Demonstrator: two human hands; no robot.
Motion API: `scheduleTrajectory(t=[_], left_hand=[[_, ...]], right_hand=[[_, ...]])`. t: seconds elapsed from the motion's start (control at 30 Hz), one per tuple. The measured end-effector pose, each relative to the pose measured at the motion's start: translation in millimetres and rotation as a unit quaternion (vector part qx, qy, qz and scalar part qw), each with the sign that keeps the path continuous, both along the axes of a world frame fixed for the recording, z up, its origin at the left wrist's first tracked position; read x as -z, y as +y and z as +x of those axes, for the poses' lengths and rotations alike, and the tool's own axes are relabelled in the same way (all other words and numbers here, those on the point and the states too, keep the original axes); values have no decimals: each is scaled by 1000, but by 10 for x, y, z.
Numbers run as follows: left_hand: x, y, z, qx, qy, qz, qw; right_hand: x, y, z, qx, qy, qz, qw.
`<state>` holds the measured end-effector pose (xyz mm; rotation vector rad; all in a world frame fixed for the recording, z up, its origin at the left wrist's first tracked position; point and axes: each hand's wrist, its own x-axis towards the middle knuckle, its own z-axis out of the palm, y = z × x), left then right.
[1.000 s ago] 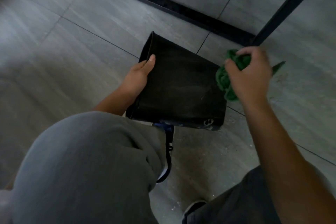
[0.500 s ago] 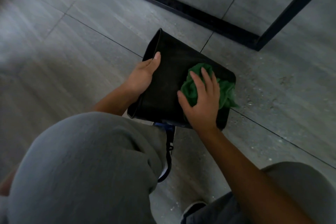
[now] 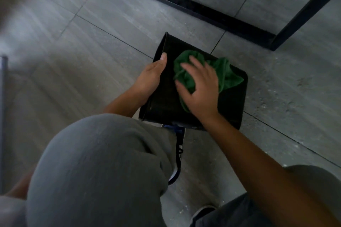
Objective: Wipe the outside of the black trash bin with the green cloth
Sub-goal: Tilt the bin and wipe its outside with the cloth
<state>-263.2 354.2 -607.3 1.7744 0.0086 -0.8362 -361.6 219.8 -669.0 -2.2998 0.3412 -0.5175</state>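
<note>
1. The black trash bin lies on its side on the gray floor, just in front of the person's gray knee. Its open end points left.
2. A second ago the right hand held the green cloth bunched up off the right end of the bin. Now the cloth is on the bin's top side, and the hand has slid it left, close to the other hand.
3. The right hand's fingers are spread wide and press flat on the cloth. They look a bit smeared.
4. The left hand has stayed at the bin's open rim. Its thumb lies on top of the rim. Its other fingers are hidden, so I cannot tell how they sit.
5. The right hand covers the middle of the cloth. One end sticks out to the right.
6. A shoe peeks out under the bin, mostly hidden by the knee.
7. A black frame on the floor is cut off at the top.
</note>
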Motion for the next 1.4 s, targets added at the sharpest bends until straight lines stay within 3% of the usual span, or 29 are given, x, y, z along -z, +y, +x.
scheduleTrajectory(t=[0.13,0.27,0.37,0.47,0.6,0.67,0.77,0.83,0.93,1.07,1.13,1.23,1.4], left_hand=[[26,-62,-26,12,5,-1,1000],[65,-70,-36,-5,-35,0,999],[96,-90,-47,0,-33,-7,999],[89,-131,-39,-27,-22,-18,999],[142,-101,13,-37,-54,6,998],[142,-87,-7,-20,-45,12,999],[129,-81,-5,-39,-27,0,999],[112,-81,24,-31,-51,-1,998],[151,-68,27,-33,-48,-11,998],[195,-12,28,-33,-9,-11,999],[183,21,41,-36,-7,4,999],[155,-8,57,-36,-18,12,999],[126,-36,56,-55,-4,12,998]], right_hand=[[-189,-317,547,171,25,71,982],[-247,668,-288,104,58,51,992],[-181,412,-60,111,65,32,991],[-281,-72,449,182,106,40,977],[-366,879,-318,109,116,74,984],[-277,636,-150,80,116,53,989],[-285,-141,589,144,160,41,976],[-286,110,397,173,156,50,971],[-278,667,-274,90,123,63,986],[-29,-473,167,228,180,69,954],[-4,-407,37,276,183,88,939],[-40,385,-472,230,145,98,957],[43,-656,127,255,193,95,943]])
